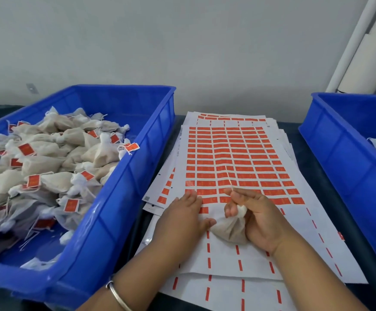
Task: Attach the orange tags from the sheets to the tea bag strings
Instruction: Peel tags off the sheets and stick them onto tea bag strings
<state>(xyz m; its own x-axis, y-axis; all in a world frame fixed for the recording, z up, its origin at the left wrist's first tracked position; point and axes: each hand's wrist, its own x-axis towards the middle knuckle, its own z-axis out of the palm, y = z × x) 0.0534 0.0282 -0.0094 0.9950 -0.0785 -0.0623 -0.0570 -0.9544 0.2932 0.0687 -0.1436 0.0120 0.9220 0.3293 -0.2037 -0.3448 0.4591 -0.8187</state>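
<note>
Centrally, a stack of white sheets (238, 261) is lying on the dark table (317, 176) — the top sheet is carrying rows of orange tags (227, 158). Left hand (182, 218) is lying flat on the sheet, fingers straight, fingertips (191, 194) touching the near rows of tags. Right hand (256, 216) is gripping a tea bag (227, 232) by its gathered neck, fingers curled round it; the bag's body is resting on the sheet between the 2 hands. Its string (230, 184) is sticking up from the fist over the tags. Blue bin (119, 176) at left is holding tagged tea bags (48, 162). Second blue bin (348, 158) is sitting at right — contents unclear. Metal bangle (117, 295) is circling the left wrist.
</note>
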